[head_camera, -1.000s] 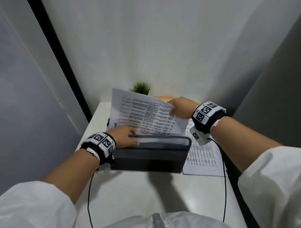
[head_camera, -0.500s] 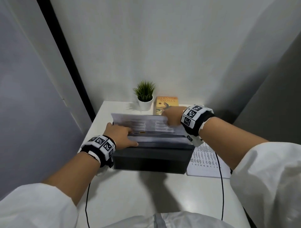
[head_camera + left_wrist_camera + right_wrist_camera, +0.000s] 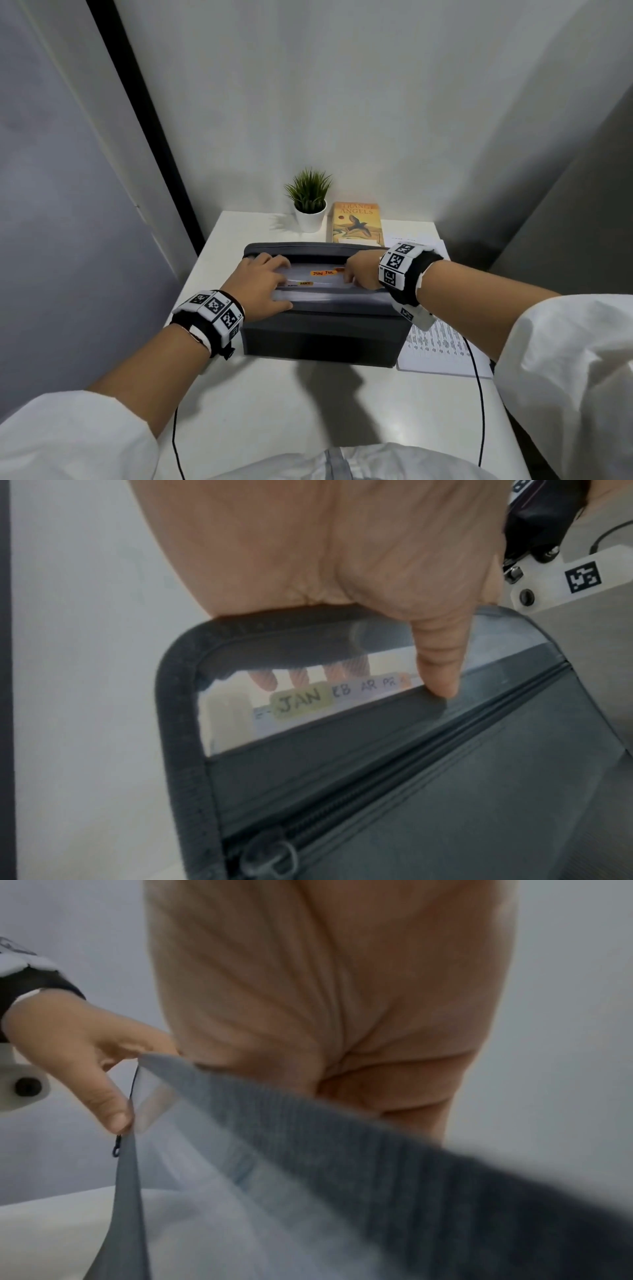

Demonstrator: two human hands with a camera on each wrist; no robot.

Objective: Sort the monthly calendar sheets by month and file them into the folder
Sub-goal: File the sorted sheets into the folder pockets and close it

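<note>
A dark grey expanding folder [image 3: 318,329] is standing open across the middle of the white surface [image 3: 274,404], its mouth facing up. The left hand [image 3: 262,286] is reaching into the left end of the mouth: the fingers [image 3: 263,680] are curling down between the dividers while the thumb [image 3: 440,669] is pressing on the near wall, so this grip is clamping on the folder's front section. Month tabs [image 3: 323,273] are showing between the hands, with JUN and JUL on orange and MAY on yellow just nearer; the left wrist view is showing a JAN tab [image 3: 301,699] beside the fingers. The right hand [image 3: 363,269] is dipping into the right end of the mouth, fingers bending down out of sight among the dividers; what this grip is closing on, I cannot tell. Printed calendar sheets [image 3: 442,349] are lying flat along the right edge of the surface, partly under the right wrist and just beside the folder. At the far edge a small potted plant [image 3: 310,202] is standing next to a book [image 3: 356,222] lying flat.
</note>
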